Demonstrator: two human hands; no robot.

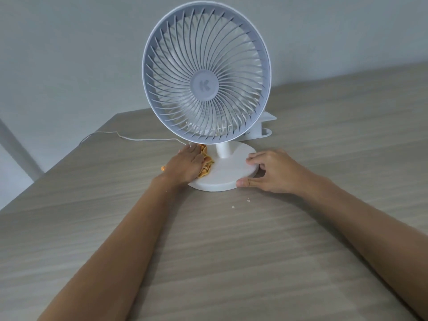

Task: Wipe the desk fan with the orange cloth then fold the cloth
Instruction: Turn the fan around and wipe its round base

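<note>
White desk fan (206,72) upright, grille toward camera; left hand (185,163) clutching orange cloth (206,164), right hand (271,170) gripping base (228,172).

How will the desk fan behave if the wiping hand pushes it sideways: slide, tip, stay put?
Probably slides rather than tips: the desk fan sits on a wide flat base on a smooth table. Its big head on a thin neck looks top-heavy, so high pushes could rock it. The right hand gripping the base rim should steady it.

Both arms outstretched, fingers (254,158) curled.
</note>
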